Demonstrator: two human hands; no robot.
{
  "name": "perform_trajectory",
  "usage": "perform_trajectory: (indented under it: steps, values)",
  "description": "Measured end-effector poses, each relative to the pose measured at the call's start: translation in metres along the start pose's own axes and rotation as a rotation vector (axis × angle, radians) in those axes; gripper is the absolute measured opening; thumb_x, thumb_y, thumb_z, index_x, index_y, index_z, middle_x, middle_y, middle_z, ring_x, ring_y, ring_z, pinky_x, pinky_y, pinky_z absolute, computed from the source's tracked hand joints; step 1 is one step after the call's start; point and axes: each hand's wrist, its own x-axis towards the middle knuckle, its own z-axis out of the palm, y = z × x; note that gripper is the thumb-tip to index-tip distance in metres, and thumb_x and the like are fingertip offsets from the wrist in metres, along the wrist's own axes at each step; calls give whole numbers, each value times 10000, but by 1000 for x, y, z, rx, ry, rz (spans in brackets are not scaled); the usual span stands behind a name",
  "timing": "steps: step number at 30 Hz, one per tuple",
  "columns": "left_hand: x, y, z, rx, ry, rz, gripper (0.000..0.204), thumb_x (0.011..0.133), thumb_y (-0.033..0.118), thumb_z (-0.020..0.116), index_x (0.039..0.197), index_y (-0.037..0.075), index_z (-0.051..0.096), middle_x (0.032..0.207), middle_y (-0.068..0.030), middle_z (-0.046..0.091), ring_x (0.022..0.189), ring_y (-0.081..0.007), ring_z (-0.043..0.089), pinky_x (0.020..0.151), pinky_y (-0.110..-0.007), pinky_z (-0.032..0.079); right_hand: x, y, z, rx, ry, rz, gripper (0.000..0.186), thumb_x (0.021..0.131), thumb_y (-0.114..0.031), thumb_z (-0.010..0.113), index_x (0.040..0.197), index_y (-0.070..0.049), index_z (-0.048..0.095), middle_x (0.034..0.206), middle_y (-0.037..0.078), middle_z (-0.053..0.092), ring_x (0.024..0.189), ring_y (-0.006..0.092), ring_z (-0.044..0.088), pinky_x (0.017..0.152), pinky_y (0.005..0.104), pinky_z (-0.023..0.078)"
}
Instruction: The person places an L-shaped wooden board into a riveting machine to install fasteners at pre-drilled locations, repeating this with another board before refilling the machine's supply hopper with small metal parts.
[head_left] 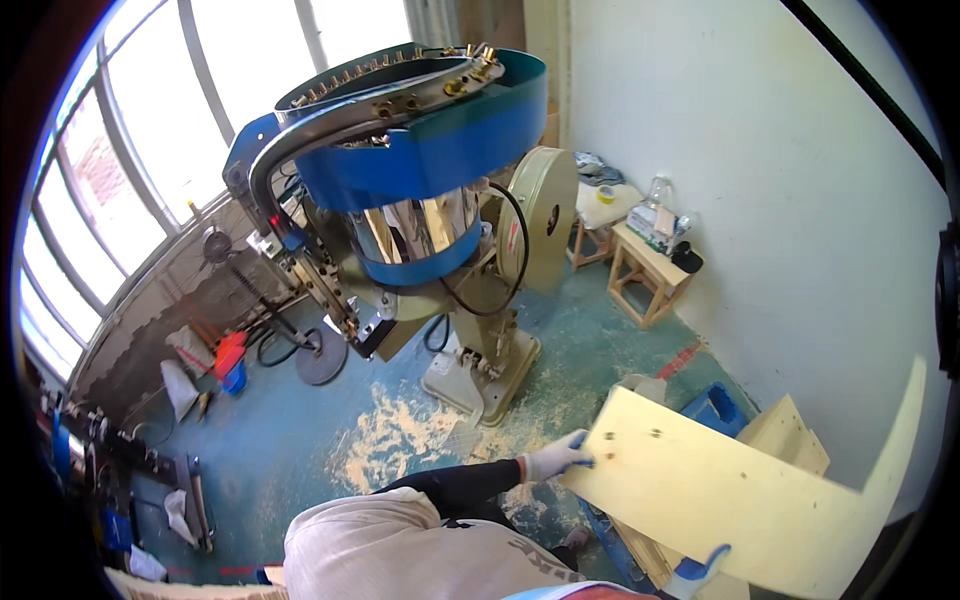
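My left hand, in a pale work glove with blue at the fingertips, grips the left end of a wide, pale wooden board. The board is tilted over to my right and has several dark holes near its left end and far edge. At its near edge, my right hand, in a blue and white glove, holds the same board with the fingers bent over it. Beneath, partly hidden, lie more wooden boards and a blue frame or crate. Another board stands behind, close to the wall.
A machine with a blue drum on a heavy metal base stands ahead. Sawdust covers part of the green floor. Beyond the boards sits a blue bin. Wooden stools line the right wall. A round plate lies left.
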Motion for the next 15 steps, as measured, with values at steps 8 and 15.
perform_trajectory:
  steps: [8,15]
  values:
    - [-113,-37,-115,-185,683,23,349,972,328,646,1148,28,674,1001,-34,679,841,-111,620,718,-290,515,-35,-13,135,342,-62,239,639,1059,-431,506,1544,-44,352,1517,163,468,1333,346,507,1118,519,420]
    - [-215,-65,-168,-257,809,-57,372,993,390,620,1060,36,711,839,16,651,702,-85,594,638,-278,483,-59,71,151,-238,-63,85,576,1086,-396,466,1449,51,451,1412,168,556,1237,270,596,1028,394,516]
